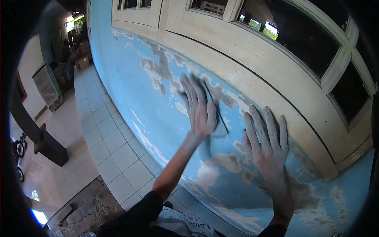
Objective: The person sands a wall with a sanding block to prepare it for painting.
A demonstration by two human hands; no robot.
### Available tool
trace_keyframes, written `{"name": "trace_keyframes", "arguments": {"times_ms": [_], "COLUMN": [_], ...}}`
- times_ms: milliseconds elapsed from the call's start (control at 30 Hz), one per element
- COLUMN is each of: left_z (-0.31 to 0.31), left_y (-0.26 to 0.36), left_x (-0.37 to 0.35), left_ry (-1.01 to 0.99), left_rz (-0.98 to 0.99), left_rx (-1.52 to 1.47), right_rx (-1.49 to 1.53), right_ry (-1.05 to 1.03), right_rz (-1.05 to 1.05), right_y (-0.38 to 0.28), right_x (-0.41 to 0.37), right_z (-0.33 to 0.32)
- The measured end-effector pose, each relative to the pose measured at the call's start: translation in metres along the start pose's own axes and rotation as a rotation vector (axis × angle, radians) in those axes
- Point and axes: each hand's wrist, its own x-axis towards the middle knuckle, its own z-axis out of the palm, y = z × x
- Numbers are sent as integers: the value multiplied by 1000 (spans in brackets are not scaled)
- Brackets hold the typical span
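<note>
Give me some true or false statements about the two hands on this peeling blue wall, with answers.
1. The left hand presses a dark grey sheet against the peeling blue painted wall. True.
2. The right hand is clenched in a fist. False: it lies flat on the wall, fingers spread.
3. The cream wooden window frame runs above both hands. True.
4. The floor is green carpet. False: it is pale square floor tiles.

I see soft, even daylight on the blue wall (134, 79), brightest at the far doorway (75, 21). Fisheye bending and black vignetting ring the edges. The left hand (199, 108) is motion-blurred; the right hand (266, 142) is sharp.
</note>
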Motion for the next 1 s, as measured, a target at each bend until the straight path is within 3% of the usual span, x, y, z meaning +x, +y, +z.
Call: {"name": "trace_keyframes", "arguments": {"times_ms": [100, 233, 400, 467, 600, 700, 767, 1000], "left_z": [-6, 8, 3, 1, 10, 21, 22, -1], "left_y": [4, -11, -9, 0, 0, -7, 1, -11], "left_x": [22, -55, -59, -61, -64, -63, -57, -56], "left_ry": [18, 82, 85, 199, 361, 428, 578, 350], "left_rz": [54, 37, 65, 80, 69, 74, 58, 117], "left_rx": [22, 9, 61, 301, 308, 114, 0, 219], "right_rx": [35, 51, 56, 61, 77, 88, 83, 109], "right_ry": [2, 12, 9, 4, 5, 7, 12, 45], "right_rz": [21, 33, 5, -32, -19, -29, -31, -14], "right_y": [-3, -6, -5, -6, -6, -4, -4, -5], "right_x": [-1, 1, 2, 1, 0, -1, -1, -1], "right_z": [2, 4, 3, 4, 3, 3, 2, 4]}}
